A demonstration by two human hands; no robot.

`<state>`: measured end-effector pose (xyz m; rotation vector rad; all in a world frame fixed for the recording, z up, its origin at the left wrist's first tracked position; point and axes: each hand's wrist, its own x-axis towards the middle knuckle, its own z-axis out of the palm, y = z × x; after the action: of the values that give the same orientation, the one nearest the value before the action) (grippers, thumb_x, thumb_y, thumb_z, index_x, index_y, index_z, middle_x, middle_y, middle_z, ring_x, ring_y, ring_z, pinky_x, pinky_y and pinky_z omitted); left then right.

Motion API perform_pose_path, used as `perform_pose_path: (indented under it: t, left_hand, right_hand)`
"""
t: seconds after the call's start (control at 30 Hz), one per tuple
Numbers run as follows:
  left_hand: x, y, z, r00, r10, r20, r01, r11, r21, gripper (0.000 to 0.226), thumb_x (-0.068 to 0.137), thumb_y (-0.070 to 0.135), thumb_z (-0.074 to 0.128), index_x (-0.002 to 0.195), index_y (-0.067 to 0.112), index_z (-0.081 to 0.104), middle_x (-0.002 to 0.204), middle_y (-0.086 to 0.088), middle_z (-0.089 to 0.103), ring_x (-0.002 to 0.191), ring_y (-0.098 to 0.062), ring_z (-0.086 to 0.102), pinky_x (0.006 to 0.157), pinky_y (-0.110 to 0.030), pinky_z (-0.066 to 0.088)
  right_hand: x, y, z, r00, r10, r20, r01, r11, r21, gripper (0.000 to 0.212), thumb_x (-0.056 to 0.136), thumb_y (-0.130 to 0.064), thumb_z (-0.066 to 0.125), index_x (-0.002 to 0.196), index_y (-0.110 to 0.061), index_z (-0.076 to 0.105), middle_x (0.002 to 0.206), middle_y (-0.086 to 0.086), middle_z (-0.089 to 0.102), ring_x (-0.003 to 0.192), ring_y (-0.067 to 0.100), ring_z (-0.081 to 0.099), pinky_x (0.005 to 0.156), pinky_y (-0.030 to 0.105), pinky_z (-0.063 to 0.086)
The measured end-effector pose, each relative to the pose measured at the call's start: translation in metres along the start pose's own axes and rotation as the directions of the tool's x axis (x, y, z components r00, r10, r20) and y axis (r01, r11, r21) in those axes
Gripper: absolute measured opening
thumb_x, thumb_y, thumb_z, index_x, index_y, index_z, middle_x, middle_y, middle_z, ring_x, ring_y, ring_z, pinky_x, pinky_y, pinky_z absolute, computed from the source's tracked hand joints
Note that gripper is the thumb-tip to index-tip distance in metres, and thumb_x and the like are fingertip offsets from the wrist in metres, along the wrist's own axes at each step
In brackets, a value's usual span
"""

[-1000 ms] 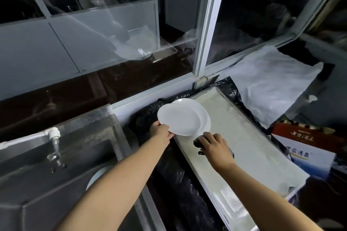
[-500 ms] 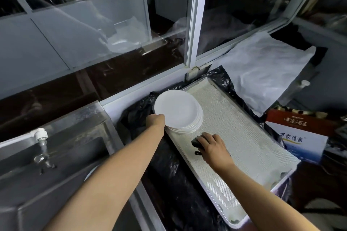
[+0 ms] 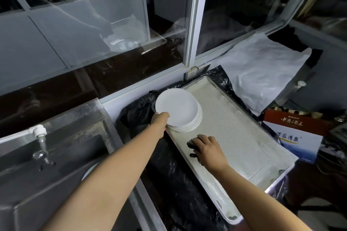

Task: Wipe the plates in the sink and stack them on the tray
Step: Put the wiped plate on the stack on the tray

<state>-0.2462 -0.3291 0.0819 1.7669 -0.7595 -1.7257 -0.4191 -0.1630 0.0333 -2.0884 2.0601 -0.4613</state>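
The left hand pinched the near rim of the top round white plate, lying on the stack at the far corner of the long metal tray. The right hand curled over a dark wiping cloth. Best to square the plate with the stack before releasing.

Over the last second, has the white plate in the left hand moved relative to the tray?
Yes. The plate was held tilted above the tray; it now lies flat atop the stack, the left hand at its near edge.
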Motion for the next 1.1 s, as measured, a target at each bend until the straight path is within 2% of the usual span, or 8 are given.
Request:
perform_pose_path:
  t: [0.13,0.43,0.53,0.6,0.8,0.87,1.0,1.1]
  left_hand:
    - [-0.001,0.000,-0.001,0.999,-0.002,0.043,0.003,1.000,-0.025,0.045,0.095,0.015,0.058,0.139,0.010,0.052,0.123,-0.004,0.056,0.111,-0.024,0.055,0.094,-0.033,0.048]
    - [0.001,-0.007,0.010,0.997,0.002,0.074,-0.003,1.000,0.015,0.048,0.089,0.020,0.063,0.136,0.009,0.054,0.126,-0.005,0.060,0.094,-0.015,0.056,0.085,-0.031,0.045]
    - [-0.003,-0.012,0.019,0.998,-0.019,0.064,0.018,1.000,0.018,0.051,0.090,0.021,0.063,0.138,0.008,0.052,0.121,-0.006,0.056,0.105,-0.022,0.055,0.096,-0.034,0.048]
    - [-0.006,-0.014,0.026,0.998,-0.024,0.057,0.023,1.000,0.019,0.054,0.090,0.019,0.062,0.141,0.008,0.049,0.132,-0.007,0.053,0.116,-0.025,0.052,0.105,-0.038,0.046]
    - [-0.019,-0.015,0.026,1.000,-0.004,0.005,0.003,1.000,0.018,0.046,0.092,0.009,0.053,0.138,0.010,0.054,0.124,-0.003,0.058,0.113,-0.025,0.056,0.109,-0.039,0.048]
    - [-0.023,-0.019,0.021,1.000,-0.006,0.008,0.005,0.998,0.069,0.047,0.089,0.010,0.053,0.135,0.011,0.058,0.126,-0.006,0.063,0.113,-0.026,0.060,0.106,-0.039,0.050]
    - [-0.029,-0.028,0.003,0.999,-0.041,0.025,0.037,0.988,0.149,0.037,0.091,0.016,0.056,0.127,0.009,0.063,0.112,-0.005,0.065,0.093,-0.020,0.062,0.086,-0.032,0.054]
    - [-0.042,-0.031,-0.011,0.997,-0.057,0.052,0.046,0.980,0.192,0.030,0.098,0.021,0.056,0.125,0.012,0.061,0.101,-0.001,0.063,0.093,-0.019,0.061,0.087,-0.032,0.052]
  right_hand:
    - [-0.002,-0.002,0.003,0.998,0.047,0.039,-0.047,0.999,0.003,0.028,0.091,-0.022,0.068,0.117,-0.028,0.064,0.120,-0.006,0.060,0.096,0.027,0.052,0.083,0.041,0.050]
    - [-0.004,0.006,0.006,0.993,0.091,0.073,-0.091,0.996,-0.008,0.029,0.093,-0.023,0.065,0.122,-0.029,0.062,0.121,-0.007,0.059,0.099,0.026,0.051,0.086,0.041,0.048]
    - [-0.004,0.008,0.006,0.992,0.098,0.080,-0.098,0.995,0.000,0.029,0.094,-0.025,0.063,0.123,-0.029,0.062,0.122,-0.007,0.059,0.099,0.025,0.050,0.088,0.040,0.048]
    - [-0.006,0.009,0.006,0.990,0.104,0.090,-0.105,0.994,0.002,0.030,0.094,-0.024,0.064,0.123,-0.029,0.062,0.123,-0.006,0.059,0.099,0.026,0.050,0.088,0.040,0.048]
    - [-0.007,0.011,0.003,0.986,0.126,0.106,-0.127,0.992,0.009,0.027,0.095,-0.027,0.062,0.122,-0.028,0.062,0.123,-0.007,0.058,0.101,0.026,0.049,0.089,0.040,0.047]
    - [-0.007,0.009,0.001,0.983,0.132,0.126,-0.135,0.991,0.017,0.028,0.096,-0.027,0.061,0.124,-0.028,0.061,0.124,-0.007,0.057,0.103,0.026,0.048,0.092,0.040,0.046]
    - [-0.005,-0.001,-0.002,0.977,0.131,0.170,-0.137,0.990,0.019,0.031,0.098,-0.027,0.058,0.128,-0.028,0.059,0.128,-0.007,0.055,0.108,0.026,0.046,0.096,0.039,0.043]
    - [-0.002,-0.011,-0.004,0.971,0.136,0.197,-0.142,0.990,0.012,0.032,0.098,-0.027,0.056,0.130,-0.028,0.057,0.131,-0.007,0.053,0.112,0.025,0.045,0.097,0.036,0.041]
